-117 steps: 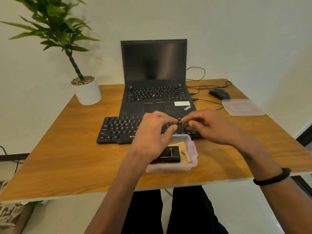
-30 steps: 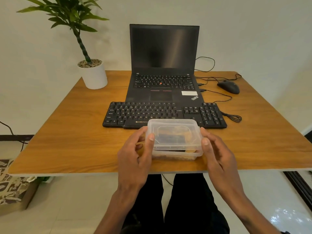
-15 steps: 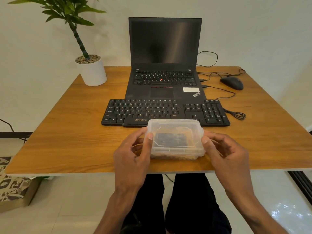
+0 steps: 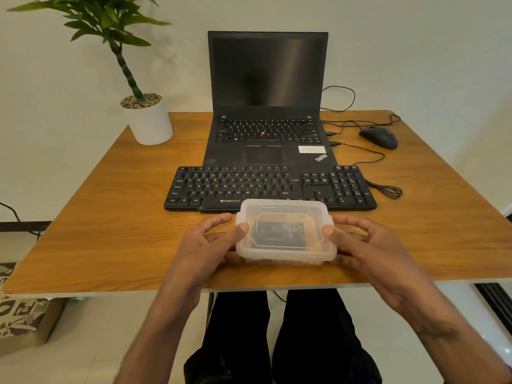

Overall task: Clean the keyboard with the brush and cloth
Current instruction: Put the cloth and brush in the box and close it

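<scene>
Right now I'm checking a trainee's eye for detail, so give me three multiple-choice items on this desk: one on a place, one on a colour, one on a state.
1. Where is the clear box?
A. on the laptop
B. in front of the keyboard, near the table edge
C. beside the plant pot

2. What colour is the plant pot?
A. white
B. black
C. blue

3. How is the clear box?
A. open, lid aside
B. tipped over
C. lid on, a hand at each end

Answers: 1 B, it sits between keyboard and table edge. 2 A, the pot is plain white. 3 C, the left hand and right hand flank the lidded box.
</scene>
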### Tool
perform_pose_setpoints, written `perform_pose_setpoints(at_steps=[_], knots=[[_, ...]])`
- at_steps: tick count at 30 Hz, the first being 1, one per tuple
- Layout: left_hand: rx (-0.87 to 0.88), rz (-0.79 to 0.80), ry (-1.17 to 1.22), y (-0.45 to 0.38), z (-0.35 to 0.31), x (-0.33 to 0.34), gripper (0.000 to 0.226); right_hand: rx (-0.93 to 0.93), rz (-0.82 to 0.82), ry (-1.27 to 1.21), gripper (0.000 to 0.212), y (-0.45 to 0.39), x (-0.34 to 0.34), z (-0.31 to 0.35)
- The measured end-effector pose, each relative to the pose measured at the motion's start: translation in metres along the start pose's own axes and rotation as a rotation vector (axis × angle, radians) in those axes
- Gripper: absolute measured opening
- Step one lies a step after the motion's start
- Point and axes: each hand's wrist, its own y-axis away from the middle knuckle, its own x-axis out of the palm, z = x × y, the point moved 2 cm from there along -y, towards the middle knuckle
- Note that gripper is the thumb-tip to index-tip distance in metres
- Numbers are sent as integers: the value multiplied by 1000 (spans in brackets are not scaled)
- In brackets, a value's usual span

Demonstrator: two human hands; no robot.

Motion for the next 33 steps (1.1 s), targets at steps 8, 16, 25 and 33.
perform_pose_setpoints(at_steps=[8,16,25,33], knots=[[129,-218,-81,2,0,9,60,-225,-253,80,52,1,1,-7],[351,-430,-59,27,13,38,45,-353,-284,95,36,7,16,-16],[479,-523,-306,37,11,51,40,-388,-295,58,41,8,26,-21],[529,-472,-444,40,5,43,35,-340,-377,-76,34,2,36,-24]])
